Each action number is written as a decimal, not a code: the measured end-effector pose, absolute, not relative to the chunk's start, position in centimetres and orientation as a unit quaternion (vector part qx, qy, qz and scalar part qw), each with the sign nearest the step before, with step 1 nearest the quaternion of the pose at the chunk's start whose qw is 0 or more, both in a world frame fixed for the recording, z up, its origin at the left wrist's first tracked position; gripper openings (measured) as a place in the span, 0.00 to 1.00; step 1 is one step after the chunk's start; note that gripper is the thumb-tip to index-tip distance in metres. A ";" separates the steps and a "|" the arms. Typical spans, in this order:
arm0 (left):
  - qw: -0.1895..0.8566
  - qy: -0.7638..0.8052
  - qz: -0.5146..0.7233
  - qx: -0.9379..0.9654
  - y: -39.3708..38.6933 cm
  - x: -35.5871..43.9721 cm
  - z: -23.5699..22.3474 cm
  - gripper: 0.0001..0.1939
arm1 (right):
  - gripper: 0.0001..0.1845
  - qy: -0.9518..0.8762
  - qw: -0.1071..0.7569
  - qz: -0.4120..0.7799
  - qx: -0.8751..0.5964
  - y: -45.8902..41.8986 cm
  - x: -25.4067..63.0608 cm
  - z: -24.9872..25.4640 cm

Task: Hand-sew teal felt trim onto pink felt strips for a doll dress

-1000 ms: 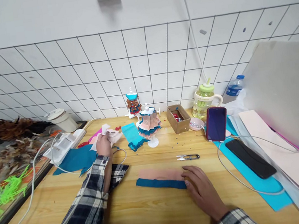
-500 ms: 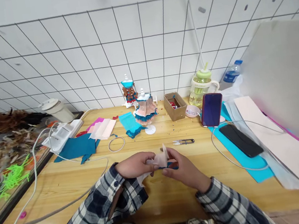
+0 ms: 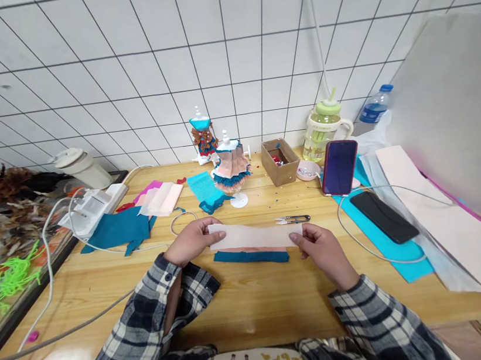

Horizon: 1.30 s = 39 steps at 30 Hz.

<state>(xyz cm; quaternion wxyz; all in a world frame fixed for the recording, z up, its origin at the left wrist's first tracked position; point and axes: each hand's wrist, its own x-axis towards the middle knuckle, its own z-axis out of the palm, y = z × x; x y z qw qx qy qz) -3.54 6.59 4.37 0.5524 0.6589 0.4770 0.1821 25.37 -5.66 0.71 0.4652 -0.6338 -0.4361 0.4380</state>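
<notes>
My left hand point(image 3: 193, 240) pinches the left end of a pale pink strip point(image 3: 252, 236), which looks like thin paper or fabric. The strip's right end is pinched in my right hand point(image 3: 320, 249), so it stretches flat between the two. Under and just in front of it, a blue strip point(image 3: 250, 256) lies on the table, with a narrow band of a peach strip showing above the blue. Behind the strip rest thread snips point(image 3: 293, 219). Farther back stands a small white dress form point(image 3: 232, 166) in a peach and blue ruffled dress.
A second dressed form point(image 3: 203, 137) stands by the wall. To the right are a cardboard box point(image 3: 284, 171), a propped phone point(image 3: 340, 167), a green-lidded jug point(image 3: 323, 133) and a black phone point(image 3: 384, 217). Blue fabric point(image 3: 118, 227), folded pink sheets point(image 3: 163, 199) and a power strip point(image 3: 93, 208) lie left, with cables.
My left hand has brought a pale pink piece from the pile at the left to the middle. Both hands have spread it out above the blue and peach strips.
</notes>
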 end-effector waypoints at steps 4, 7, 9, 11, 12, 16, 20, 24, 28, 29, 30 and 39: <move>0.556 0.489 0.277 0.612 6.7 -3.0 2.3 0.24 | 0.16 -0.485 0.421 0.370 -0.672 -4.8 25.5 -1.0; 0.485 0.519 0.334 0.620 6.9 -2.6 0.3 0.24 | 0.15 -0.501 0.395 0.322 -0.700 -3.6 25.6 -1.9; 0.455 0.528 0.349 0.626 7.0 -2.5 -1.0 0.23 | 0.13 -0.517 0.368 0.287 -0.718 -2.9 25.7 -2.2; 0.430 0.534 0.356 0.635 7.0 -2.5 -2.0 0.23 | 0.13 -0.530 0.338 0.259 -0.734 -2.6 25.8 -2.5; 0.417 0.536 0.358 0.641 6.9 -2.5 -2.4 0.24 | 0.14 -0.533 0.325 0.252 -0.739 -2.5 25.8 -2.7; 0.388 0.540 0.352 0.659 6.6 -2.8 -3.1 0.27 | 0.11 -0.534 0.308 0.259 -0.743 -2.7 25.8 -3.4; 0.333 0.552 0.320 0.694 6.6 -3.1 -3.2 0.26 | 0.15 -0.539 0.295 0.254 -0.747 -2.9 25.7 -3.3; 0.220 0.562 0.242 0.759 6.5 -3.1 -3.3 0.23 | 0.16 -0.548 0.263 0.235 -0.758 -2.9 25.3 -2.8; 0.192 0.558 0.219 0.777 6.3 -2.7 -3.3 0.23 | 0.18 -0.565 0.232 0.216 -0.762 -3.0 24.9 -2.7; 0.185 0.559 0.215 0.779 6.2 -2.7 -3.3 0.24 | 0.19 -0.570 0.226 0.207 -0.762 -3.1 24.8 -2.7; 0.174 0.559 0.214 0.782 6.1 -2.6 -3.1 0.24 | 0.20 -0.575 0.221 0.199 -0.762 -3.1 24.7 -2.6; 0.133 0.255 0.102 0.952 3.3 -3.0 -1.8 0.31 | 0.22 -0.601 0.204 0.172 -0.754 -3.3 24.5 -2.5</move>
